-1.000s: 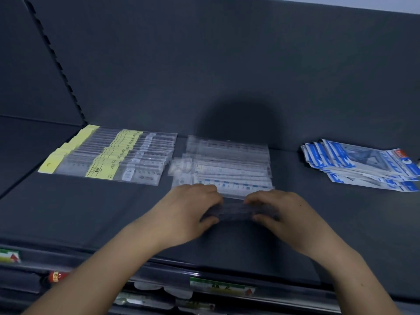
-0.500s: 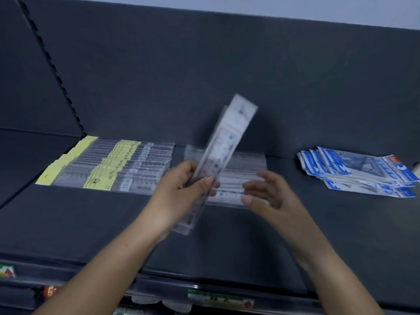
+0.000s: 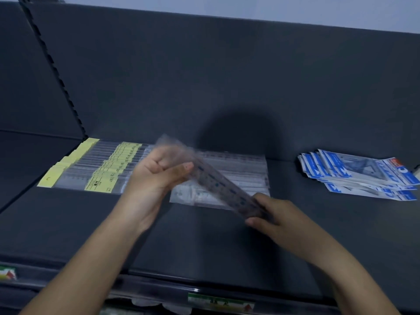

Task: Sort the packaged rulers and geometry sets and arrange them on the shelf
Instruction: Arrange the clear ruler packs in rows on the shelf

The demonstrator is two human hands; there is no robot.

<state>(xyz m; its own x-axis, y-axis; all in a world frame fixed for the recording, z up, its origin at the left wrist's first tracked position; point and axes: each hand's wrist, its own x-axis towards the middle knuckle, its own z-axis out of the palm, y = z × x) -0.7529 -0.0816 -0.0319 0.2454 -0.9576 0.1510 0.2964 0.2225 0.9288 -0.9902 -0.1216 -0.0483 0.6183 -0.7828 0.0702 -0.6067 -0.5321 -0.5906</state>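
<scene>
Most of the sorting looks done, we judge: three groups lie apart on the shelf [image 3: 318,235], yellow-labelled rulers [image 3: 97,169] at ten o'clock, clear ruler packs [image 3: 245,171] at twelve, blue geometry sets [image 3: 354,173] at two, loosely fanned. One blurred ruler pack [image 3: 218,185] hangs above the clear pile, slanting from our left hand [image 3: 156,176], curled round its far end, to our right hand [image 3: 272,214], pinching its near end. It wants a place; the blue fan may want squaring. Each clear sleeve seems to hold one ruler
</scene>
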